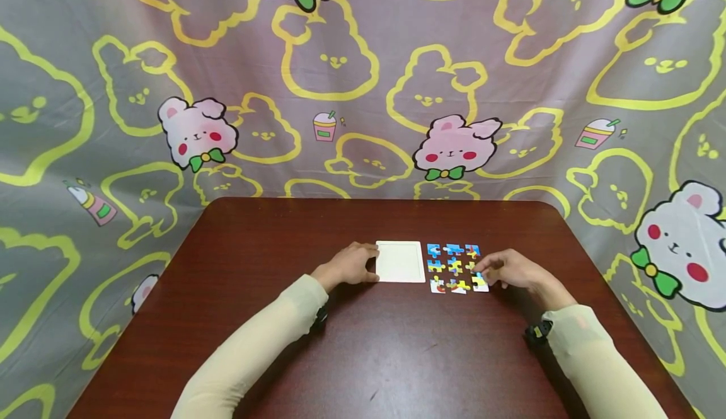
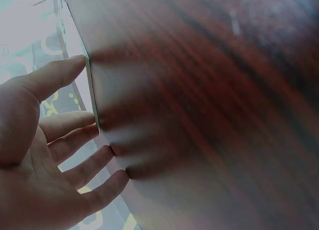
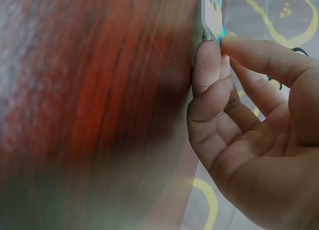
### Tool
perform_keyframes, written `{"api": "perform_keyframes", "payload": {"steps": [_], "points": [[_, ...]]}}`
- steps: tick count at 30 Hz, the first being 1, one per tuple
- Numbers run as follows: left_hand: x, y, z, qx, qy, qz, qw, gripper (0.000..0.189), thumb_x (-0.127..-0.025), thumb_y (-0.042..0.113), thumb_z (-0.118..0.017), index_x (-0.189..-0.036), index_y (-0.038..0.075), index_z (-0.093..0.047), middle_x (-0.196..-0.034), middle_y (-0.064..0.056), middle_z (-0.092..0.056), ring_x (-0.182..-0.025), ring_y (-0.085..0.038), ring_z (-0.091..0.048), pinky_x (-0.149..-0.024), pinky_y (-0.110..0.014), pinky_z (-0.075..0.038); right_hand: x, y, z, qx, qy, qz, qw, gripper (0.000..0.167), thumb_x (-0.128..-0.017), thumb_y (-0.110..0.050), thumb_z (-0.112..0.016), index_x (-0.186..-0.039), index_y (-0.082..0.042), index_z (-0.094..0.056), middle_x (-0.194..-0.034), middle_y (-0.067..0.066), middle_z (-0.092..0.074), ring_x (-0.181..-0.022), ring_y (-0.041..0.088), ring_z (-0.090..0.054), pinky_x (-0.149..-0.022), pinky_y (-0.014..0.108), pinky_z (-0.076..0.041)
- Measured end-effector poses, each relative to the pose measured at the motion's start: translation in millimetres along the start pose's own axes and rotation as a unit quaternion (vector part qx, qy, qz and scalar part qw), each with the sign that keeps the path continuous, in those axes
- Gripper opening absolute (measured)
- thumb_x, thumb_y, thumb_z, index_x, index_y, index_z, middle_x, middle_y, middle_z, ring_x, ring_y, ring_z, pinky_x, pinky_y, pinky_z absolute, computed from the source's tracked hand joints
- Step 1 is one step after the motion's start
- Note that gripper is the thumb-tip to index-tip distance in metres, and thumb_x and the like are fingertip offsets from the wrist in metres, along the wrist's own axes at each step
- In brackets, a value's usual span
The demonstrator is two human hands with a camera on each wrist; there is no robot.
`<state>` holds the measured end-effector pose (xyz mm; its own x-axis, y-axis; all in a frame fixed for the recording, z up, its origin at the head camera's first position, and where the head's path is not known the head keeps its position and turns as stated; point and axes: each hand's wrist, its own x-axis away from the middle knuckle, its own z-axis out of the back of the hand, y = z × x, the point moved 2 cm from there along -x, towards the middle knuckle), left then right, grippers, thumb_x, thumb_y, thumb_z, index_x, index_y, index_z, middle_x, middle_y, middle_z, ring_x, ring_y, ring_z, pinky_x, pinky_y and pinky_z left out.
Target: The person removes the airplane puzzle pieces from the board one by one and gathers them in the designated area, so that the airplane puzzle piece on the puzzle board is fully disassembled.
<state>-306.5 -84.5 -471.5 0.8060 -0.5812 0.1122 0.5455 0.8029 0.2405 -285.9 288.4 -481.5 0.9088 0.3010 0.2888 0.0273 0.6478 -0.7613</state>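
Note:
A white square puzzle tray lies on the table with its inside bare. My left hand touches the tray's left edge, thumb and fingers spread along it. To the right of the tray, colourful jigsaw pieces lie in loose rows, slightly apart. At the right side of these rows, my right hand pinches a jigsaw piece between thumb and fingertips. The right wrist view shows a thin piece edge at those fingertips; the fingers partly hide it.
The dark brown wooden table has rounded far corners. A grey curtain with cartoon rabbits hangs behind and beside it. Dark bands are worn at both wrists.

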Motion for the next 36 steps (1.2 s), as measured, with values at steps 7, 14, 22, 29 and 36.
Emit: {"api": "perform_keyframes", "payload": {"steps": [7,14,22,29,36], "points": [[-0.2,-0.5,-1.1,0.003,-0.004,0.002,1.0000,0.062,-0.089,0.035,-0.074,-0.141,0.007,-0.056,-0.154,-0.009,-0.048,-0.141,-0.037,-0.044,-0.115,-0.044,-0.041,0.3,-0.8,0.6,0.002,0.000,0.002,1.0000,0.023,-0.092,-0.004,-0.063,-0.113,-0.002,-0.072,-0.089,0.008,-0.069,-0.073,0.021,-0.060,-0.057,0.031,-0.048],[-0.5,-0.5,-2.4,0.005,-0.007,0.003,1.0000,0.063,-0.089,0.036,-0.074,-0.142,0.007,-0.056,-0.154,-0.009,-0.047,-0.140,-0.036,-0.045,-0.115,-0.044,-0.041,0.0,-0.7,0.5,0.006,-0.001,0.002,1.0000,0.022,-0.093,-0.003,-0.062,-0.112,-0.001,-0.072,-0.093,0.010,-0.071,-0.076,0.021,-0.061,-0.057,0.032,-0.048],[-0.5,-1.4,-3.3,0.005,-0.007,0.001,1.0000,0.062,-0.090,0.036,-0.073,-0.143,0.007,-0.055,-0.155,-0.009,-0.047,-0.141,-0.036,-0.044,-0.115,-0.044,-0.041,-1.6,-3.1,-0.1,0.008,-0.003,-0.005,1.0000,0.021,-0.092,-0.011,-0.067,-0.110,-0.003,-0.073,-0.091,0.008,-0.072,-0.075,0.020,-0.060,-0.059,0.032,-0.049],[1.4,-4.0,-1.1,0.019,0.002,-0.020,0.9996,0.058,-0.093,0.032,-0.071,-0.141,0.003,-0.056,-0.151,-0.013,-0.050,-0.141,-0.034,-0.045,-0.117,-0.043,-0.039,-5.3,-7.3,-0.8,0.008,-0.010,0.006,0.9999,0.020,-0.095,-0.015,-0.064,-0.110,-0.003,-0.072,-0.097,0.009,-0.073,-0.076,0.019,-0.062,-0.059,0.032,-0.049],[4.0,-11.0,6.0,0.049,0.027,-0.019,0.9983,0.052,-0.095,0.029,-0.067,-0.139,0.002,-0.057,-0.145,-0.015,-0.056,-0.137,-0.033,-0.050,-0.114,-0.045,-0.041,-9.2,-16.6,-0.6,0.025,0.009,0.021,0.9994,0.020,-0.099,-0.017,-0.061,-0.108,-0.003,-0.072,-0.112,0.014,-0.074,-0.080,0.019,-0.066,-0.060,0.033,-0.050]]}}
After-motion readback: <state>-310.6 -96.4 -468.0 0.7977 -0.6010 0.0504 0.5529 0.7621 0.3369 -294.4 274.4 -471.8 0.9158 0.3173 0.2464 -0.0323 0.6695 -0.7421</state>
